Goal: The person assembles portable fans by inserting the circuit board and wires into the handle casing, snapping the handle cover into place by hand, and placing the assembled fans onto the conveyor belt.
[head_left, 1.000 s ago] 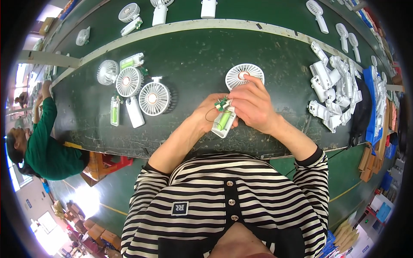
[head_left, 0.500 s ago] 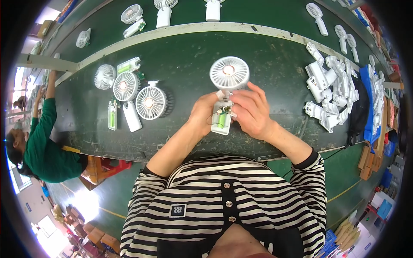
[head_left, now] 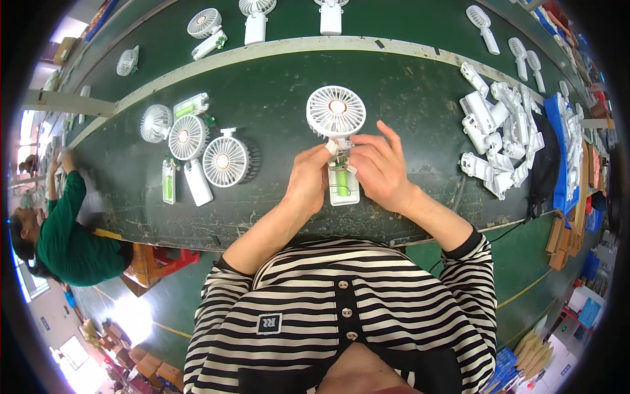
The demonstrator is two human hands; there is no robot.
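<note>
A white handheld fan (head_left: 336,113) is held upright in front of me, its round grille away from me. Its handle housing (head_left: 353,196) is open and shows a green battery cell (head_left: 343,182), a thin dark wire and a small circuit board (head_left: 341,159). My left hand (head_left: 307,176) is closed on the fan's neck from the left, with the thumb at the top of the handle. From the right, my right hand (head_left: 384,172) has its thumb and fingers closed at the handle's edge beside the board, while one finger sticks up. Those fingertips partly hide what they touch.
Left on the green table are several fan heads (head_left: 223,159) and open handles (head_left: 169,182). A heap of white handle shells (head_left: 502,131) lies right, by a black bag (head_left: 546,164) and blue bin (head_left: 564,154). Beyond the pale ledge (head_left: 289,44) stand more fans. A co-worker (head_left: 79,243) sits left.
The fan has turned slightly, its head moving left and its handle's bottom right. The board sits more in line with the housing. My right hand has shifted slightly left. The co-worker's arms have lowered.
</note>
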